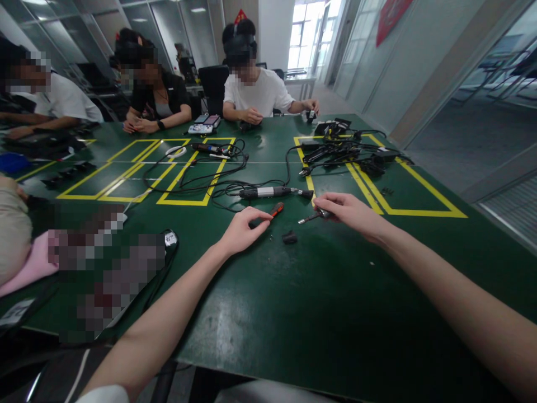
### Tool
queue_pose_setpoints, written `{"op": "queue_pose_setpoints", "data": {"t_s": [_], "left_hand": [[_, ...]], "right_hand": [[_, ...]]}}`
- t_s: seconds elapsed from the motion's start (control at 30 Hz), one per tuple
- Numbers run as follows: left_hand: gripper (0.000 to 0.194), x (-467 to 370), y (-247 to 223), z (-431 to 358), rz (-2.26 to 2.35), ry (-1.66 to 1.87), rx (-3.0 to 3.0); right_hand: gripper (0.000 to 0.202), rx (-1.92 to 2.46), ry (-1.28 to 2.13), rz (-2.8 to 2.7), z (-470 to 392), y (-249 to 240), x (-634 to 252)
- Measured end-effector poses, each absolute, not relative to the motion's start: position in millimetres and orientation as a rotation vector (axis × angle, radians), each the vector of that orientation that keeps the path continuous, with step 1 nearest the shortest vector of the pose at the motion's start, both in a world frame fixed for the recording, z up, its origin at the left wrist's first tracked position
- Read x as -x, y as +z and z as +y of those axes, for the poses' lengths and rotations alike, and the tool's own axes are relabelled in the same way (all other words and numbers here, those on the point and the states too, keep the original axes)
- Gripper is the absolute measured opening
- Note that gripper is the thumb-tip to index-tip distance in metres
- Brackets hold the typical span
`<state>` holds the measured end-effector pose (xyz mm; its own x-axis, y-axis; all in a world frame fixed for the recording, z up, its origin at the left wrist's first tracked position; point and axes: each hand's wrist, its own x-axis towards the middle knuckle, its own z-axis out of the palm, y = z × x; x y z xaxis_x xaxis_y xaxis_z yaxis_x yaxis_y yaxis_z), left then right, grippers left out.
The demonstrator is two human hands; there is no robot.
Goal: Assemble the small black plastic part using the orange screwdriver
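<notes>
Near the middle of the green table (235, 336), my left hand (247, 228) has its thumb and fingers closed at the end of a small orange and black tool (277, 210). My right hand (342, 210) is wrapped round a dark tool with a thin metal shaft (308, 219) that points left. Between my hands, and a little nearer to me, lies a small black part (289, 237), touched by neither. Just beyond them is a black and silver electric screwdriver (264, 192) with a cable. Tiny bits lie beside the black part.
Bundled black cables and adapters (335, 151) lie at the back right, over yellow tape outlines. A second corded tool (210, 148) is at the back left. Blurred flat devices (126, 280) lie at the left. Several people sit along the far and left sides, one in a white shirt (260, 92).
</notes>
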<state>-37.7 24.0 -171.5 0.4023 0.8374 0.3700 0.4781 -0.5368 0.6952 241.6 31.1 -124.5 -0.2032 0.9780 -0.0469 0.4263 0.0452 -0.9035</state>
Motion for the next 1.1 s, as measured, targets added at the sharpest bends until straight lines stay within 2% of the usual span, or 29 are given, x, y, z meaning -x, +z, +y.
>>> {"op": "queue_pose_setpoints", "data": {"t_s": [0.23, 0.5, 0.67, 0.77, 0.93, 1.1], "left_hand": [[0.013, 38.6, -177.8, 33.9, 1.149, 0.915, -2.346], [0.016, 40.9, -176.0, 45.6, 1.165, 0.700, -2.461], [0.004, 34.0, -165.2, 53.1, 1.176, 0.555, -2.436], [0.013, 26.7, -164.8, 59.9, 1.256, 0.589, -2.499], [0.013, 21.5, -171.2, 65.4, 1.347, 0.598, -2.535], [0.011, 21.6, -172.3, 64.3, 1.358, 0.551, -2.548]], "right_hand": [[0.056, 1.313, 1.437, -1.431, 20.2, -154.5, -237.4], [0.042, 1.242, 1.016, -1.695, 8.2, -172.8, -237.5], [0.048, 1.232, 1.022, -1.641, -2.1, -174.0, -243.6], [0.050, 1.228, 1.057, -1.679, -11.7, -170.9, -249.9], [0.040, 1.216, 1.010, -1.886, -29.2, -166.3, -266.1], [0.051, 1.282, 0.932, -1.929, -27.7, -164.4, -269.8]]}}
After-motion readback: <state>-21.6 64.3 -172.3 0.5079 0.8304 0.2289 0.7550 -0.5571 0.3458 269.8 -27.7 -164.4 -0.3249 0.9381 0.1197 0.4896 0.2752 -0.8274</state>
